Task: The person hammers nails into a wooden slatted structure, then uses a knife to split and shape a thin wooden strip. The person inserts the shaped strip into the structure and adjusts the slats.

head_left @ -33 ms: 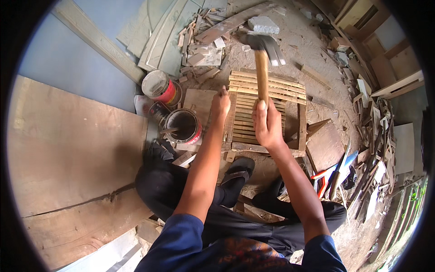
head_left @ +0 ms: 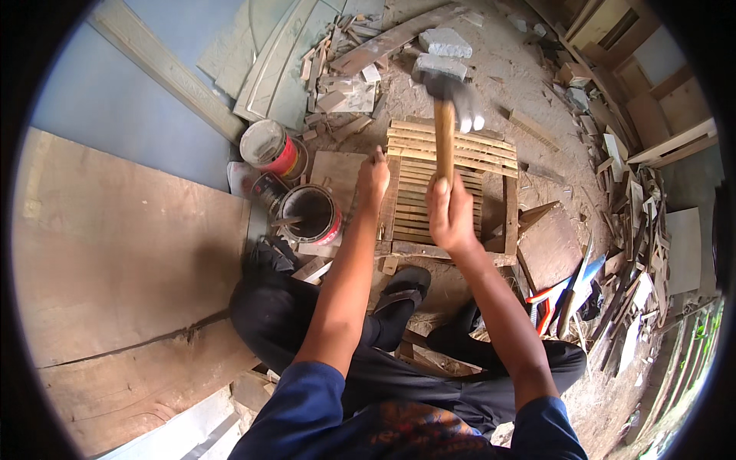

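Observation:
My right hand (head_left: 451, 215) is wrapped round the wooden handle of a claw hammer (head_left: 444, 146). The hammer is raised over a wooden frame (head_left: 510, 218) with thin slats (head_left: 435, 201) across it, and its dark head is smeared by motion. At the frame's left edge my left hand (head_left: 373, 182) is closed, fingertips pinched together beside the ends of the upper slats (head_left: 452, 146). Whatever those fingers hold is too small to make out. The upper slats lie closer to the far end, and part of the frame is hidden behind my right hand.
Left of the frame stand an open paint can (head_left: 309, 215) with a stick in it and another red-labelled can (head_left: 270, 147). A handsaw (head_left: 589, 272) with an orange handle lies at the right. Wood offcuts (head_left: 636, 230) pile up along the right side; a pale block (head_left: 445, 42) lies beyond.
The hammer head has come down and slightly nearer, uncovering a second pale block behind it. My right hand has shifted slightly with it; my left hand stays in place.

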A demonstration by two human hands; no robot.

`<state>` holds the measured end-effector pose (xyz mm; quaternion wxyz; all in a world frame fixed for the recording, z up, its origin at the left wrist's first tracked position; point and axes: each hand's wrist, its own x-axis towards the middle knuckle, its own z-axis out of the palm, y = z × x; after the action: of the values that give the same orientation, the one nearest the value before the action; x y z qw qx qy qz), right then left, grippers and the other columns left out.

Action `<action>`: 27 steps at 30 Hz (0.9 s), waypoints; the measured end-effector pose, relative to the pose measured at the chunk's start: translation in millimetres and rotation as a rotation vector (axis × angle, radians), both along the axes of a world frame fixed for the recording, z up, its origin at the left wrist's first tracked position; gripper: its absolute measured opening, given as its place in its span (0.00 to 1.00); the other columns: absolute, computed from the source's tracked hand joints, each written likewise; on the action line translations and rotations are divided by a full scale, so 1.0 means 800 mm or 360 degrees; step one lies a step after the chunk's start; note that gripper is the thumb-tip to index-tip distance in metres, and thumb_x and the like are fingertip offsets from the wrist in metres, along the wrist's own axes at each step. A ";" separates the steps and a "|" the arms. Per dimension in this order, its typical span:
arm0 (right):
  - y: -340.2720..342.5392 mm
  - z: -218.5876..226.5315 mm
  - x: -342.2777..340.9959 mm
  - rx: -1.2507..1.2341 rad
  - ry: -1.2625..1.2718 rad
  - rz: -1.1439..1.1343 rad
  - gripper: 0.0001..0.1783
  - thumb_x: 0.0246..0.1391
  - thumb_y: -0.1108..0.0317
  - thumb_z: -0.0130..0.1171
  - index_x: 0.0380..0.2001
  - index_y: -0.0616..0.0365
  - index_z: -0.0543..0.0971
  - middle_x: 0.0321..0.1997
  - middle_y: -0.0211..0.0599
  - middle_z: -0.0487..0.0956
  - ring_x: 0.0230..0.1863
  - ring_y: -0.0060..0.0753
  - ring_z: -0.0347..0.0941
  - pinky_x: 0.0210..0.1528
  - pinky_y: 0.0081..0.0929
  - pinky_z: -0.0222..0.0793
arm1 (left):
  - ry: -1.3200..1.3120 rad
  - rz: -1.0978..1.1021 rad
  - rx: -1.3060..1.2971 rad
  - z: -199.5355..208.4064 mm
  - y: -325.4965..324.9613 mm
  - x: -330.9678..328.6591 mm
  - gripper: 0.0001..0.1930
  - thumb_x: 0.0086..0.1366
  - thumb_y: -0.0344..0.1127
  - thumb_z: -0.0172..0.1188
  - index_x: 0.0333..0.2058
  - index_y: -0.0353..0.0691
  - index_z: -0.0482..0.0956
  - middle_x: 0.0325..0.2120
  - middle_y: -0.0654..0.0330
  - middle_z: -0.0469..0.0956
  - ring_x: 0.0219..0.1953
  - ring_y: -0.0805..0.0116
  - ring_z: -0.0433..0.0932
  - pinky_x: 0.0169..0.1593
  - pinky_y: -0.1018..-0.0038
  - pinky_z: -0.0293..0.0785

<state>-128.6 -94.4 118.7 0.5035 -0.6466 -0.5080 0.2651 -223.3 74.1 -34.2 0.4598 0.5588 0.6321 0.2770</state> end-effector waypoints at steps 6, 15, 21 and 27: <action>-0.020 -0.069 0.026 -0.0559 -0.0254 -0.0044 0.24 0.68 0.55 0.46 0.29 0.70 0.71 0.20 0.66 0.72 0.28 0.71 0.72 0.28 0.50 0.66 | -0.0034 -0.0004 0.0057 0.002 -0.002 0.015 0.32 0.69 0.60 0.39 0.39 0.36 0.82 0.40 0.38 0.79 0.46 0.36 0.76 0.49 0.53 0.72; 0.002 -0.056 0.018 -0.0544 -0.0269 -0.0017 0.29 0.69 0.49 0.41 0.32 0.70 0.73 0.21 0.64 0.74 0.27 0.64 0.75 0.31 0.48 0.68 | -0.0083 -0.0048 0.0014 -0.001 0.004 0.013 0.32 0.69 0.61 0.40 0.43 0.36 0.82 0.40 0.39 0.80 0.47 0.37 0.76 0.52 0.53 0.70; 0.008 -0.002 0.004 0.0164 0.0159 -0.0086 0.25 0.70 0.51 0.41 0.31 0.64 0.71 0.14 0.45 0.71 0.16 0.35 0.70 0.22 0.40 0.66 | 0.0017 0.0020 -0.0031 0.016 -0.008 0.010 0.33 0.69 0.60 0.40 0.42 0.33 0.81 0.41 0.35 0.78 0.49 0.34 0.74 0.53 0.52 0.70; -0.017 -0.093 0.032 -0.0425 -0.0460 -0.0085 0.30 0.69 0.48 0.43 0.27 0.68 0.71 0.15 0.49 0.71 0.15 0.47 0.67 0.21 0.44 0.62 | -0.0056 -0.0009 0.0020 -0.005 0.003 0.015 0.37 0.69 0.62 0.40 0.43 0.27 0.80 0.42 0.33 0.78 0.51 0.35 0.74 0.54 0.53 0.69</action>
<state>-102.9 -107.8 44.6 0.3419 -0.7522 -0.5181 0.2210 -211.7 76.5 -37.9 0.4681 0.5585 0.6207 0.2894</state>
